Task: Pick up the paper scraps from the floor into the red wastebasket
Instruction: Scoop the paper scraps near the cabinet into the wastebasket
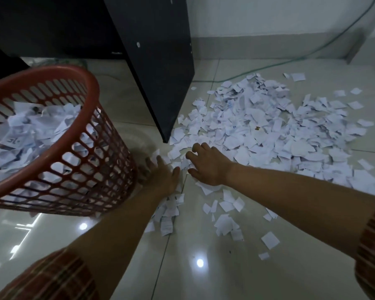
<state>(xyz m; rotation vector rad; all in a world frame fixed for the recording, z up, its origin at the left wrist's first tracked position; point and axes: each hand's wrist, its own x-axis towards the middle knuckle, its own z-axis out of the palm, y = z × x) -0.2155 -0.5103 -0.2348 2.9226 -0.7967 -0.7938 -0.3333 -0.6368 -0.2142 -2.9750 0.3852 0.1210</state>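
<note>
A red mesh wastebasket (91, 87) stands at the left, partly filled with white paper scraps. A wide heap of white paper scraps (268, 131) covers the glossy tiled floor at the right. My left hand (162, 176) lies on the floor just right of the basket's base, fingers spread among scraps. My right hand (206, 165) is beside it, fingers curled over scraps at the near-left edge of the heap. A small clump of scraps (180, 163) sits between the two hands. More loose scraps (227, 213) lie nearer to me.
A black desk panel (160, 61) stands upright behind the hands, its bottom corner touching the heap. A green cable (290, 60) runs along the floor by the white wall. Bare shiny tile (204, 267) lies in front of me.
</note>
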